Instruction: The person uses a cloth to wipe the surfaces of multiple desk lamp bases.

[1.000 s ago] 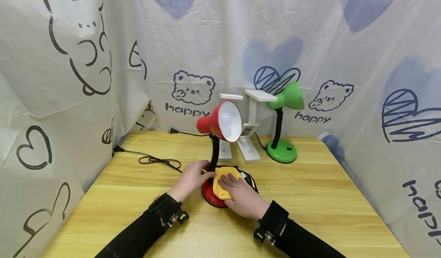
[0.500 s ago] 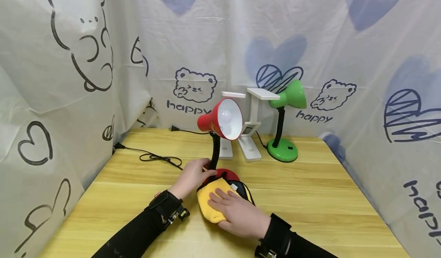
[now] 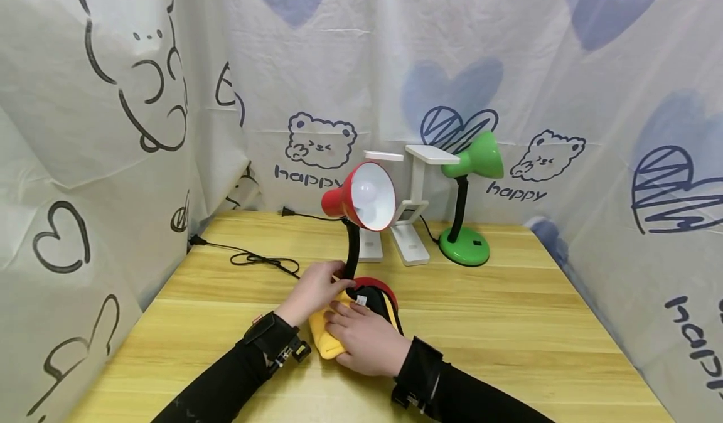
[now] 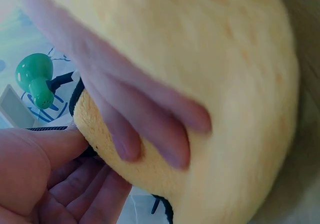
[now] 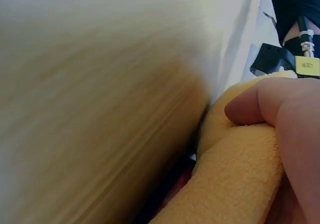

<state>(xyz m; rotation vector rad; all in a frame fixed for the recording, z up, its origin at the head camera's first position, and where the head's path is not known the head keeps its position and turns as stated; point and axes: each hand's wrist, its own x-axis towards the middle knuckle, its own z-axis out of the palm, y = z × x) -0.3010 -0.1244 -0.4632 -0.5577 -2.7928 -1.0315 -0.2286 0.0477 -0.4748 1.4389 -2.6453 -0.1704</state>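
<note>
Leftward slid one yellow cloth (image 3: 326, 342) under right hand (image 3: 367, 346); four lamps.

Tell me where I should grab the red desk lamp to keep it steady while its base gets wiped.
Probably low on the black gooseneck, from the left. The red lamp stands upright on a round base, its shade faces right, and the yellow cloth with the right hand covers the front. The left hand already sits by the neck.
</note>
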